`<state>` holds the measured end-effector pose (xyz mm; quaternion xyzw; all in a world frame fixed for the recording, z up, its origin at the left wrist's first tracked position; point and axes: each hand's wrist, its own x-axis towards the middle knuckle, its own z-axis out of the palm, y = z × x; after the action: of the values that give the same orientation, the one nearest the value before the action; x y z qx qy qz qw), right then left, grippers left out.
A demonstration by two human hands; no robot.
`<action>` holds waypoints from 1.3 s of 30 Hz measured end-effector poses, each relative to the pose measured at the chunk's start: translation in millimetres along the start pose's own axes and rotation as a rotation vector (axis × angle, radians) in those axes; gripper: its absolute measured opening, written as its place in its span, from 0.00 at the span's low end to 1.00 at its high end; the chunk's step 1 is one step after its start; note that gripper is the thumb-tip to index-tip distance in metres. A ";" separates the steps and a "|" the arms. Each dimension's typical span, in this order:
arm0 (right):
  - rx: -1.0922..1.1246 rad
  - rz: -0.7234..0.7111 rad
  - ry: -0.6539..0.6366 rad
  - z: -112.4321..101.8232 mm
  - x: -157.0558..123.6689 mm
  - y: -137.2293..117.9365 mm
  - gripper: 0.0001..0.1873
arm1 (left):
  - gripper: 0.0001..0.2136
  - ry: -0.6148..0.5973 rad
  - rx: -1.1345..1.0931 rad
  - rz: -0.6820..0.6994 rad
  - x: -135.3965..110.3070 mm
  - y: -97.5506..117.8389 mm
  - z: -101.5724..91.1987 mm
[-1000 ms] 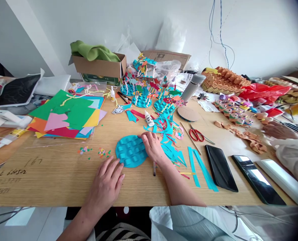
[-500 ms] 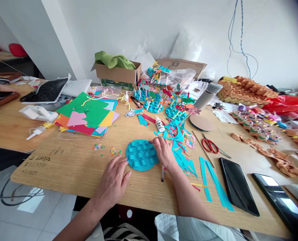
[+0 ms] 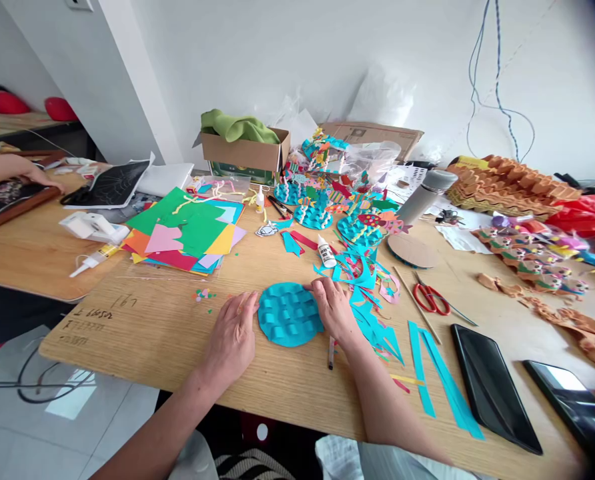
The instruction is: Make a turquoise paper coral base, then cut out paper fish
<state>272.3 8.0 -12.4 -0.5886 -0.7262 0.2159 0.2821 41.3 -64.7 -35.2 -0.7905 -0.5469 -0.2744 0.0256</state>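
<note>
Near the front edge of the table, a blue paper disc lies with its woven strips all done. The left hand touches its edge and the right hand sits on it, both open and apart. Three blue discs farther back have bright paper shapes on top; this one has none yet.

White walls rise behind a wooden table over pale floor tiles.
</note>
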 end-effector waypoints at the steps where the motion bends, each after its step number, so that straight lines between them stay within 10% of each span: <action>1: 0.003 -0.001 0.001 0.2 0.1 0.1 0.23 | 0.35 -0.005 0.011 0.008 0.3 0.1 -0.8; 39: 0.048 0.019 -0.001 -4.1 -0.7 -5.4 0.21 | 0.23 -0.006 -0.064 0.065 38.4 -13.8 4.2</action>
<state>271.2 6.1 -5.9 -0.5883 -0.7153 0.2362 0.2940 40.6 -25.1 -24.7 -0.8090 -0.5120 -0.2887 0.0075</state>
